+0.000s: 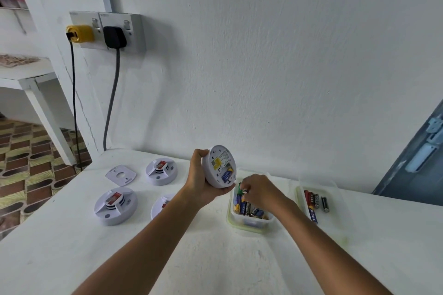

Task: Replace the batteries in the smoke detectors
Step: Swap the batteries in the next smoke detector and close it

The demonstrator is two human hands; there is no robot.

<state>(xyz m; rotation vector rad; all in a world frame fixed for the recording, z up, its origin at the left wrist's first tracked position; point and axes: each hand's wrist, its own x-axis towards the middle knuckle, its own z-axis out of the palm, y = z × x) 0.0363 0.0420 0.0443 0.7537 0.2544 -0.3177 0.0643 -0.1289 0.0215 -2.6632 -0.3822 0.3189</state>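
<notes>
My left hand (pixel 201 179) holds a round white smoke detector (pixel 219 165) tilted up, its back toward me, with a blue battery showing in its open bay. My right hand (pixel 257 189) is down in a clear plastic tub (pixel 251 223) of batteries, its fingertips pinched on a green battery (pixel 239 189). Two more detectors, the near one (pixel 115 206) and the far one (pixel 161 171), lie on the white table, and a third (pixel 161 205) is partly hidden by my left forearm. A loose white mounting plate (pixel 120 175) lies beside them.
A second clear tray (pixel 335 199) at the right holds several red and black batteries (pixel 314 201). The wall rises just behind the table. Two plugs with hanging cables sit in wall sockets (pixel 107 31) at the left. The table's left edge drops to a patterned floor.
</notes>
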